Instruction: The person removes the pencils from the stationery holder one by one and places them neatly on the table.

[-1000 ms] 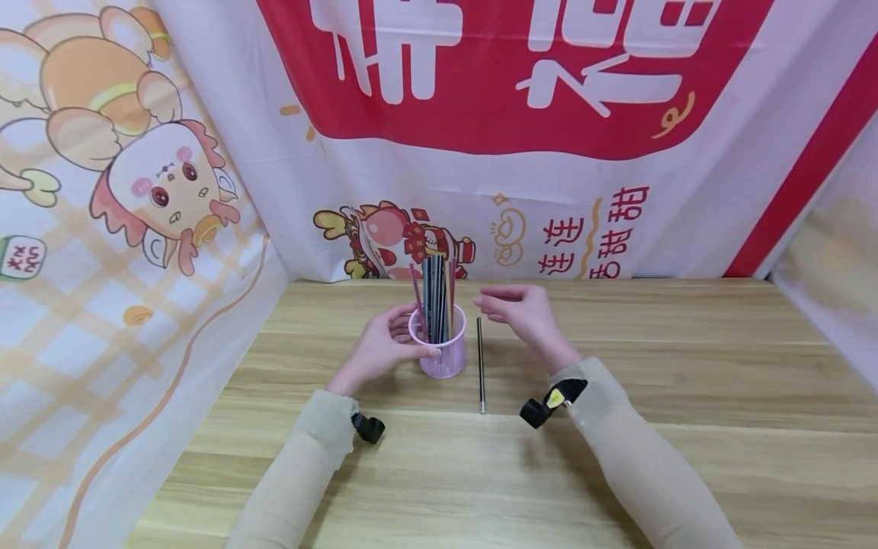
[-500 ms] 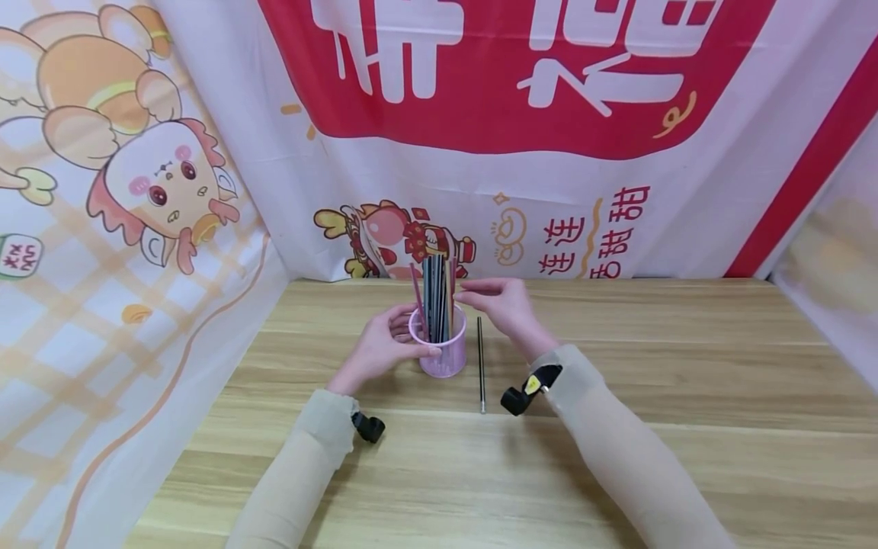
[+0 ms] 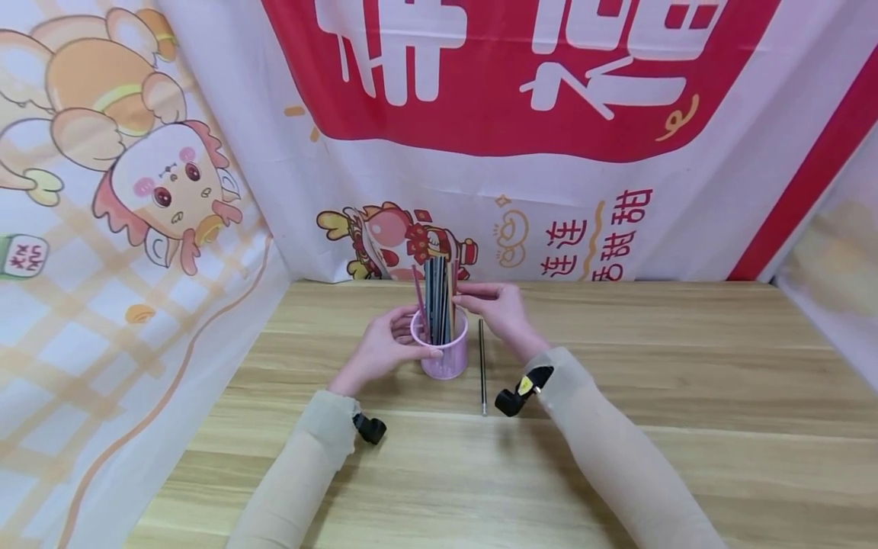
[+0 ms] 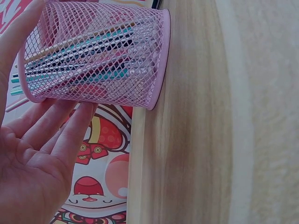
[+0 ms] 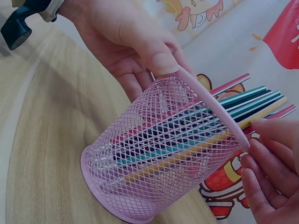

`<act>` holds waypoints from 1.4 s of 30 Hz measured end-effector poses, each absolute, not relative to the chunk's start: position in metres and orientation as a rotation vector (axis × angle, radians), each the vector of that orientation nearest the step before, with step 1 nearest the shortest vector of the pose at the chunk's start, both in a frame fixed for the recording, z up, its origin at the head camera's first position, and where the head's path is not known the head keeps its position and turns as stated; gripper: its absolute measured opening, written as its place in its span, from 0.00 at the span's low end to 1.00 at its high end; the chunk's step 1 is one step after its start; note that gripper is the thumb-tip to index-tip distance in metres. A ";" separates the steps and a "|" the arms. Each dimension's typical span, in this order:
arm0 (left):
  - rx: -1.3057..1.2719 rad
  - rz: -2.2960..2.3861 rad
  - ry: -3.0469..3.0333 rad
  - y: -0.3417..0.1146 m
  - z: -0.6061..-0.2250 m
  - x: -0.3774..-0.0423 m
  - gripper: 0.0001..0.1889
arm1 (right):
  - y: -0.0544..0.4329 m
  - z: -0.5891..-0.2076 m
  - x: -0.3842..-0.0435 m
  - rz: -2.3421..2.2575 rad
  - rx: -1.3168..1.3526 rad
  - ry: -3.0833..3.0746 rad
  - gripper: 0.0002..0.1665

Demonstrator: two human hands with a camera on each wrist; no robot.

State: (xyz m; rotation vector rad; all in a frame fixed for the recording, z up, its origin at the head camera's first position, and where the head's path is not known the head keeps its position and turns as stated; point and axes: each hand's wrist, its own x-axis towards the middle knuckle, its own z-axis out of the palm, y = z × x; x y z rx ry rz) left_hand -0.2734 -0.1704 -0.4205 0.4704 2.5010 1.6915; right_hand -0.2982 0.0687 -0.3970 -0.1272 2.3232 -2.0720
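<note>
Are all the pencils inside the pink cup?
No, one dark pencil lies on the table beside the pink cup.

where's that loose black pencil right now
In the head view, the black pencil lies on the wooden table, just right of the pink mesh cup and left of the right-wrist camera.
</note>
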 end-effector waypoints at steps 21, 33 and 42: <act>0.449 1.701 2.500 -0.169 -0.419 -0.272 0.46 | 0.059 -0.400 -0.299 -2.134 -0.118 2.329 0.18; 0.449 1.695 2.504 -0.169 -0.420 -0.272 0.47 | 0.057 -0.401 -0.301 -2.111 -0.148 2.327 0.18; 0.461 1.689 2.505 -0.169 -0.419 -0.272 0.46 | 0.054 -0.403 -0.302 -2.123 -0.162 2.351 0.16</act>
